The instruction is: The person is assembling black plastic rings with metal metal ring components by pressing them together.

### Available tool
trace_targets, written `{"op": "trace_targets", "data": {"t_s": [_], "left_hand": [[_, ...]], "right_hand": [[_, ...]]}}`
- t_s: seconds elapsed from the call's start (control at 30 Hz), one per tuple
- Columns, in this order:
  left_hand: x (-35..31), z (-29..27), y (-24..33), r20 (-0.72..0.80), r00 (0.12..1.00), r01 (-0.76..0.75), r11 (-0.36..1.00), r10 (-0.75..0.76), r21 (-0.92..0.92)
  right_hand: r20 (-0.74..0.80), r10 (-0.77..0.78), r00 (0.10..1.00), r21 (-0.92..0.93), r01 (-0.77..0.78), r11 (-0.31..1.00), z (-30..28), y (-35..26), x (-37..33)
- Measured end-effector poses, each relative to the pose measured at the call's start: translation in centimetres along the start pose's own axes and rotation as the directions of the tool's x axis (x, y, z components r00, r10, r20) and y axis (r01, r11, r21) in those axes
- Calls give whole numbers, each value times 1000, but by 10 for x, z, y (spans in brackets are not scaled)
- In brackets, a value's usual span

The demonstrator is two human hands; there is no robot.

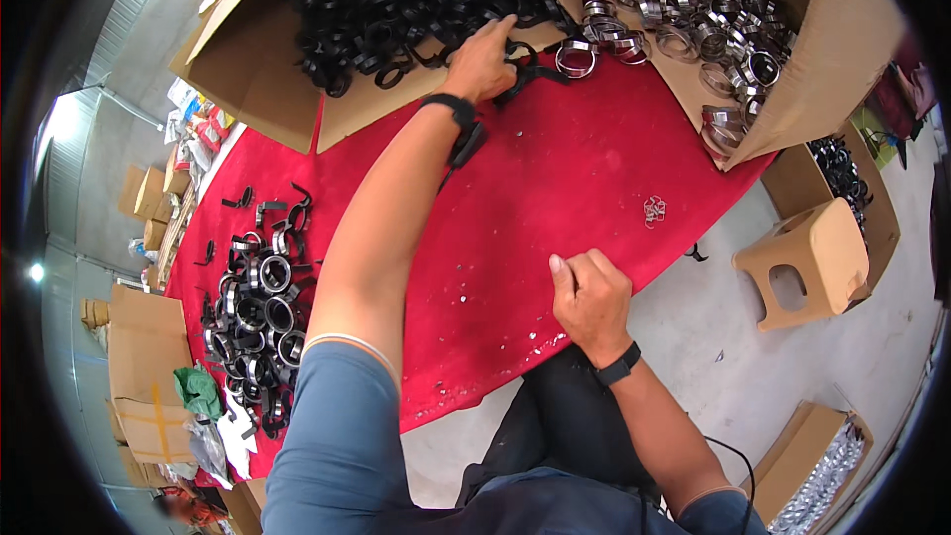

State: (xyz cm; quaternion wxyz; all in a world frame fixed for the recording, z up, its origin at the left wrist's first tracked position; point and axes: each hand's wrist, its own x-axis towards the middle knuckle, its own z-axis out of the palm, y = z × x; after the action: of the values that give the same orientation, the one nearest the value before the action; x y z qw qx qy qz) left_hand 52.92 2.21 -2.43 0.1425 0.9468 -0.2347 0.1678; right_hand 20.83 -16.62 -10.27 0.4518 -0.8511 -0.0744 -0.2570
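Note:
My left hand (480, 61) stretches forward to the front edge of the left carton, with thumb and forefinger around a black ring (517, 61) with a tab. More black rings (386, 15) fill that carton behind it. Just right of the hand, shiny metal ring bands (577, 58) lie on the red cloth. Held low over the table's near right edge, my right hand (594, 302) is closed in a fist; whatever it may hold is hidden. On the left of the cloth is a pile of metal rings fitted with black pieces (260, 312).
A red cloth (525, 198) covers the table. The left carton (248, 79) and right carton (832, 50) lie tipped toward me; the right one holds metal bands (713, 25). A small metal cluster (654, 210) lies at the right. A tan stool (807, 263) and open boxes (817, 466) stand on the floor.

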Motion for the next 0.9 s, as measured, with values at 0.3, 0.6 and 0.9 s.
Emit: {"op": "trace_targets", "data": {"t_s": [0.3,0.6,0.9], "left_hand": [[-17,31,-18,245,966,75,997,-76,14],[-244,-73,38,226,874,483,823,-430,-300],[-360,-51,46,129,661,423,224,-739,-878]], "right_hand": [[-7,7,1000,25,-7,1000,2,-1,3],[229,184,956,169,-225,959,-12,8,27],[138,170,976,-347,-113,931,44,117,277]]}}
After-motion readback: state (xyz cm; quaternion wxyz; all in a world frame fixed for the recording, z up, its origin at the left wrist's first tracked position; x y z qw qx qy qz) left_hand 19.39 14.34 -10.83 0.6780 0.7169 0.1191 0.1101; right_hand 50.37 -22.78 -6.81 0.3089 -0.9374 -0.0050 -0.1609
